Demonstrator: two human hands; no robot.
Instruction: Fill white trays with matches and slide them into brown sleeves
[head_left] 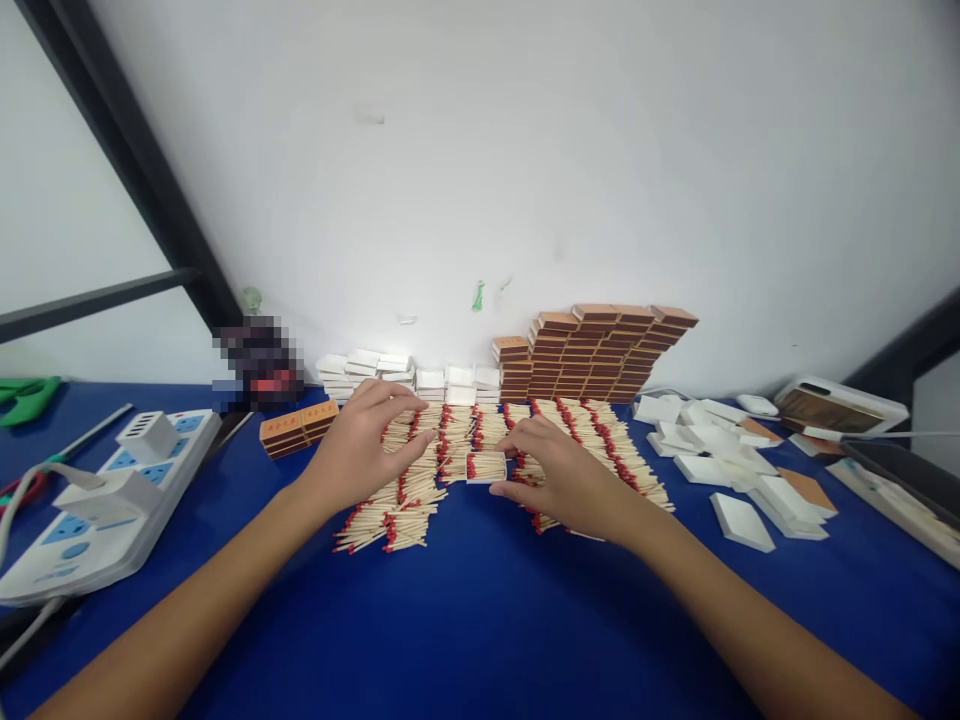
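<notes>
A small white matchbox tray [486, 479] with red-headed matches in it lies on the blue table in front of me. My right hand [559, 475] holds the tray at its right end, the thumb at the near corner and the fingers at the far one. My left hand [367, 440] hovers over the loose matches [409, 525] left of the tray. Its thumb and forefinger are apart, and nothing shows between them. Rows of matches [626, 450] also spread behind and beyond my right hand, which partly covers them.
Brown matchboxes [592, 350] are stacked against the wall, with white trays [367, 372] piled left of them. More brown boxes [300, 428] stand by my left wrist. Loose white trays [712, 440] lie to the right, near a phone [840, 408]. A power strip [135, 500] is at left.
</notes>
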